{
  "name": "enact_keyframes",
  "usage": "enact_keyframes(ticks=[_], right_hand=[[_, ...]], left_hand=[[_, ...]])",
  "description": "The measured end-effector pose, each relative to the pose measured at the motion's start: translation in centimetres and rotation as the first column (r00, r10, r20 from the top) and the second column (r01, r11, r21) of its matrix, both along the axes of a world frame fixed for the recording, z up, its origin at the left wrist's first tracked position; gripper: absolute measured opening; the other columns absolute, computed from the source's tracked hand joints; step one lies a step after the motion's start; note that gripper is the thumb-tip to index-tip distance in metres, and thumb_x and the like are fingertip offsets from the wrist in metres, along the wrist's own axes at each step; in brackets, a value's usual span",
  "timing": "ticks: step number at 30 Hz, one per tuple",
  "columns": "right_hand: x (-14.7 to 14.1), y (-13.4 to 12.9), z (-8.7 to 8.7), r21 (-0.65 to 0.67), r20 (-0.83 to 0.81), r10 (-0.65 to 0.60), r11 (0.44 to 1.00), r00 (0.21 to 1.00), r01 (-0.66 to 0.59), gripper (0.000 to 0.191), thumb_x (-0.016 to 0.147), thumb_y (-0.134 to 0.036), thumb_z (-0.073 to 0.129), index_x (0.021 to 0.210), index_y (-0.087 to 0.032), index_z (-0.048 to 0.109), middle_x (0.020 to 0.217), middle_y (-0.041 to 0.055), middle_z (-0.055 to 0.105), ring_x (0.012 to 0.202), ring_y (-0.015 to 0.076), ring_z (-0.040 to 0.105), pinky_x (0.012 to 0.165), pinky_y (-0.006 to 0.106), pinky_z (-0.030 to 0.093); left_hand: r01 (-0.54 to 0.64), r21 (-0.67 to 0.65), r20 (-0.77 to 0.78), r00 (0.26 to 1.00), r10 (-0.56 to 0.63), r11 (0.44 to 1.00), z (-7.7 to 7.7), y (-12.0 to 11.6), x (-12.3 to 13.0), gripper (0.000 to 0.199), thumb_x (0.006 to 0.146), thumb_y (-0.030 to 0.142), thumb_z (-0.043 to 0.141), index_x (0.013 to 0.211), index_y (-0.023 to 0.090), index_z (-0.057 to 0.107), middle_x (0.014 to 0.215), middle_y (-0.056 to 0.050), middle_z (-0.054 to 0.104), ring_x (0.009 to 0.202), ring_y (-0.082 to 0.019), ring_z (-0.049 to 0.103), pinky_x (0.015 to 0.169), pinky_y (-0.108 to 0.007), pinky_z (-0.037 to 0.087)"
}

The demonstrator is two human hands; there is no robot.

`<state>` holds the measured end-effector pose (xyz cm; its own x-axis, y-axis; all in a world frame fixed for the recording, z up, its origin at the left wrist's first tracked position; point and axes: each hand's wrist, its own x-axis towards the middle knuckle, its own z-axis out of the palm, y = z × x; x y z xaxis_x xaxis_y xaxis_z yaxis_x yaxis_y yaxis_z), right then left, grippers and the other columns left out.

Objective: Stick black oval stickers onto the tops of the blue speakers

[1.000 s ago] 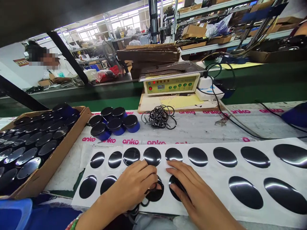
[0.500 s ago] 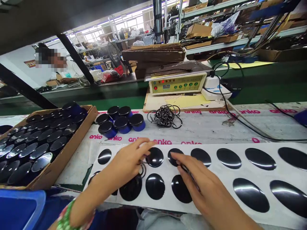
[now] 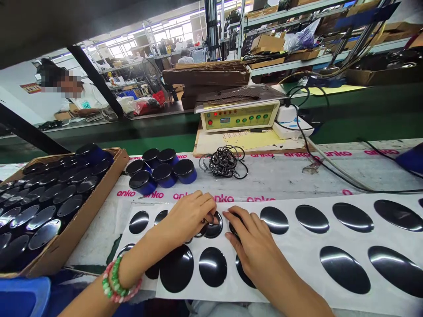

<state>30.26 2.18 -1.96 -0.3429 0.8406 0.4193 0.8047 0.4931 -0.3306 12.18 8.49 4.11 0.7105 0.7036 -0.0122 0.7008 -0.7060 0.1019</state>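
Rows of glossy black discs [image 3: 213, 267] lie on a white sheet [image 3: 294, 264] across the front of the bench. My left hand [image 3: 194, 213], with a green and pink bead bracelet at the wrist, is over the upper row, its fingertips closed on a thin dark ring [image 3: 209, 218]. More of the ring shape shows below those fingers. Just to the right, my right hand [image 3: 247, 237] hovers over another disc with thumb and index finger curved toward the left hand. Something dark shows within its grasp, too hidden to name. A tangle of black rings [image 3: 224, 161] lies beyond the hands.
Several blue-sided cylinders with black tops [image 3: 164, 175] stand behind the sheet. More fill a cardboard box [image 3: 109, 180] at the left, above a blue bin [image 3: 24, 297]. A control unit [image 3: 240, 116] with cables sits at the back. A person [image 3: 89, 99] is across the line.
My left hand has moved slightly right and its fingers have closed on the ring. My right hand has shifted slightly left, closer to the left one. The view has also shifted a little.
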Motion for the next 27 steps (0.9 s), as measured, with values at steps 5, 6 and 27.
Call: enact_keyframes(ticks=[5,6,27], right_hand=[[-0.1,0.0,-0.3,-0.003,0.004,-0.026,1.0,1.0,0.026,0.033,0.092,-0.016,0.038,0.122,-0.013,0.053,0.119,0.015,0.059,0.093,0.0267,0.056,0.076,0.044,0.05],[-0.2,0.0,-0.4,-0.004,-0.001,-0.028,1.0,1.0,0.028,0.033,0.092,-0.016,0.039,0.122,-0.013,0.053,0.119,0.015,0.059,0.093,0.0266,0.056,0.076,0.044,0.05],[0.0,-0.2,0.2,0.041,0.022,-0.007,0.999,1.0,0.006,0.038,0.089,-0.011,0.037,0.124,-0.016,0.052,0.119,0.0127,0.062,0.092,0.0267,0.06,0.074,0.045,0.053]], left_hand=[[0.125,0.169,-0.011,0.992,-0.125,0.978,-0.8,-0.7,-0.4,0.032,0.089,0.009,0.049,0.119,0.017,0.056,0.116,-0.01,0.061,0.09,-0.023,0.054,0.073,-0.037,0.048],[0.152,0.198,0.024,0.987,-0.16,0.968,-0.9,-0.7,-0.5,0.026,0.09,0.011,0.049,0.114,0.015,0.059,0.109,-0.009,0.064,0.087,-0.022,0.054,0.071,-0.036,0.048],[-0.433,-0.118,0.671,0.629,0.393,0.894,2.3,-8.4,-9.4,0.035,0.085,0.011,0.057,0.114,0.026,0.044,0.113,-0.001,0.06,0.075,-0.011,0.061,0.07,-0.024,0.051]])
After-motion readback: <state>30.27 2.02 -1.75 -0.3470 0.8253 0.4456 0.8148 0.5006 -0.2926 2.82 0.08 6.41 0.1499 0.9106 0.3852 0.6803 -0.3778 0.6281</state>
